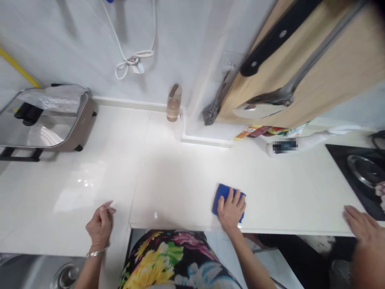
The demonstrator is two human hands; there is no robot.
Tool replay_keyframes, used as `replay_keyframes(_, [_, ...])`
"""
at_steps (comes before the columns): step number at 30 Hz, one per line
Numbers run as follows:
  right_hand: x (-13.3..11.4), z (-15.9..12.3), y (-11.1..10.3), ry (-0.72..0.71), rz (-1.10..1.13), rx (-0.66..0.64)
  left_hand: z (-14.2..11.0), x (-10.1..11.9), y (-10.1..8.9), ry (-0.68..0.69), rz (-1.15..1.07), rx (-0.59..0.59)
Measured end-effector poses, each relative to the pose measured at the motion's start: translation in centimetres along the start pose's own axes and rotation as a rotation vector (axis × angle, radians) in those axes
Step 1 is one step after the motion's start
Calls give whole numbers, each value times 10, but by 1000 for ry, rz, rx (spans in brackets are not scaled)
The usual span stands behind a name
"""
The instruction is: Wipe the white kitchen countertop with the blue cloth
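A folded blue cloth [219,197] lies on the white countertop [174,172], right of centre. My right hand [231,208] is on top of it, fingers pressing it against the surface. The fingers and palm cover much of the cloth. My left hand [100,224], with a silver bangle at the wrist, is over the counter's left part near the sink edge. Its fingers are loosely bent and slightly apart, with nothing visible in them.
A lidded electric pan [81,120] stands at the left. By the wall is a clear bottle [174,105]. Knife [276,38] and skimmer [288,90] hang before a wooden board [337,68]. At right are a cooktop [345,160] and another person's hand [363,224]. A sink [42,269] is bottom left.
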State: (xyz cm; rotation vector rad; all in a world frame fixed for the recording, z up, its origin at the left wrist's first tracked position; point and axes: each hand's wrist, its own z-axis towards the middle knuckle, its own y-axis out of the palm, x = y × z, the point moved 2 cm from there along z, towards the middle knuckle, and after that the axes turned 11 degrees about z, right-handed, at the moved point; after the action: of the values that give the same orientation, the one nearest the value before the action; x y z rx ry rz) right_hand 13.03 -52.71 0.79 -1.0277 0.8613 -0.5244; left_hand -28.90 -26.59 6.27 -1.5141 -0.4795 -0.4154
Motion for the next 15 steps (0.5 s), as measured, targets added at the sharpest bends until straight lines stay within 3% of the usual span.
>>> replay_keyframes(6, [-123,-44,25,-266,66,-202,1,-20,9,-60,-146,-43])
replay_keyframes(15, [-299,-55,75,-802,189,-700,-1,-32,12,-18,-146,-101])
